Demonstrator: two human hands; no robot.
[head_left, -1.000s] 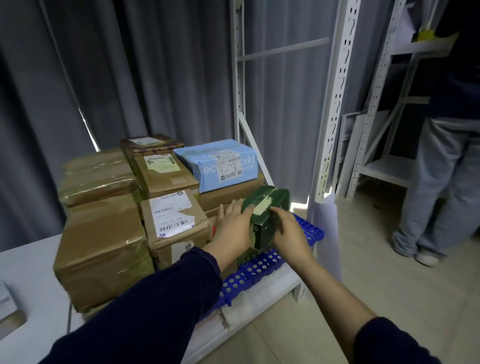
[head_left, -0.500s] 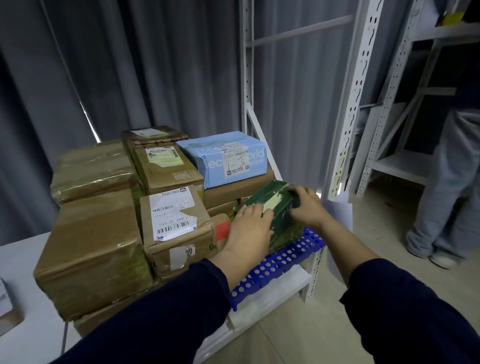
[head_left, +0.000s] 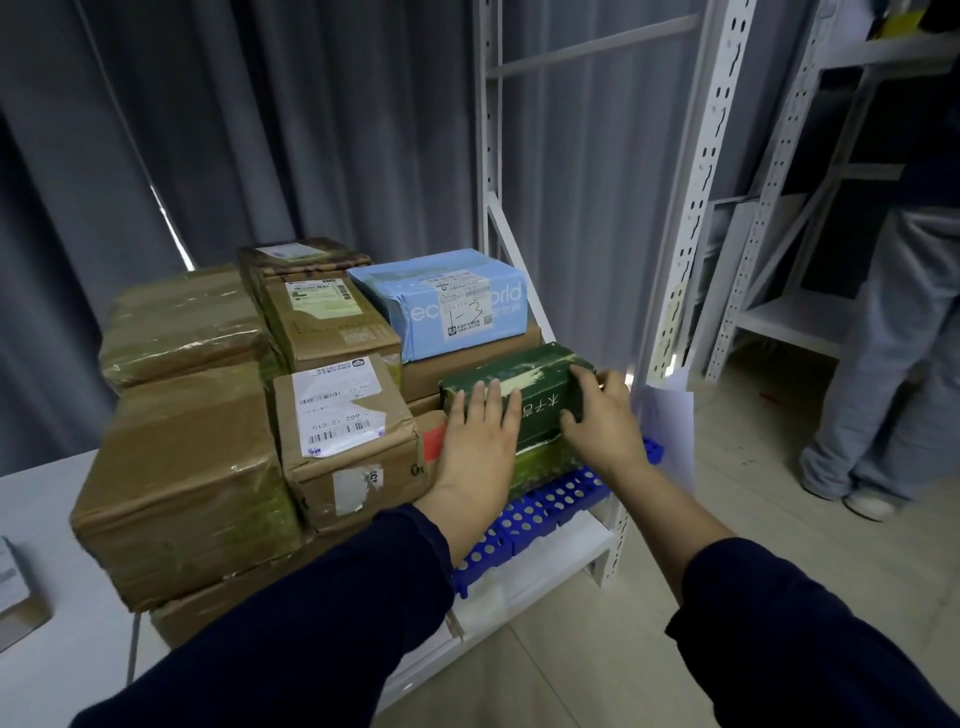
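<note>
We are squaring the dark green cardboard box (head_left: 540, 413) level and flush. Left hand (head_left: 478, 447) is pressing flat on it; right hand (head_left: 602, 421) is gripping its end.

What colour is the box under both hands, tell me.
Dark green box, with pale markings; head view.

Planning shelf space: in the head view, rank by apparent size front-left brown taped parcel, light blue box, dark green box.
1. Brown taped parcel.
2. Light blue box and dark green box: similar; blue sits farther back.
</note>
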